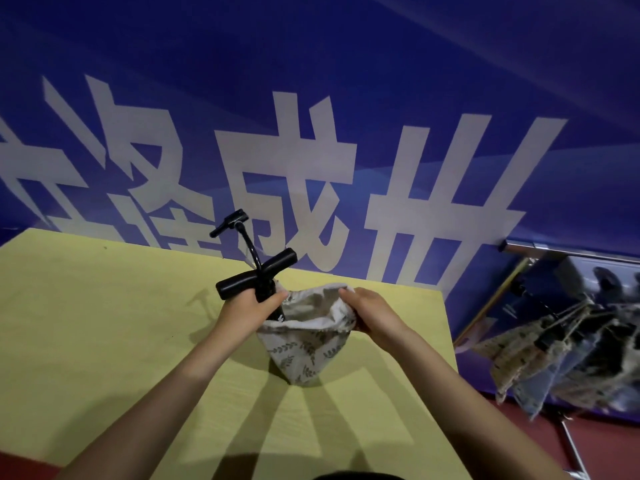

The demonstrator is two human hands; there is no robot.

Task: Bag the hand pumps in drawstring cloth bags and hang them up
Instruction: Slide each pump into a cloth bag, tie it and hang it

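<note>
A: Head view, entry one. Left hand (254,308) has its fingers curled round the barrel of the black hand pump (258,273), just under the T-handle. Lower end of the pump sits inside the mouth of the cloth bag (306,344), right below those fingers.

B: Pump attitude?

A: Tilted, T-handle above the left knuckles, thin hose arcing up past the handle to a small nozzle head at its tip.

B: Right hand (369,315)?

A: Pinching the bag's rim on the side opposite the pump, fingers bent over the cloth edge, thumb side hidden. Mouth of the bag is held wide between the two hands.

B: Bag details?

A: Pale cloth, dark leaf print, bottom touching the yellow table (104,323) beneath both wrists.

B: Anything beyond the right fingers?

A: Well apart to the right, several patterned bags (554,344) hang bunched from a metal rack (568,252); contents too blurred to tell. Blue banner (311,98) with large white characters behind the table.
</note>
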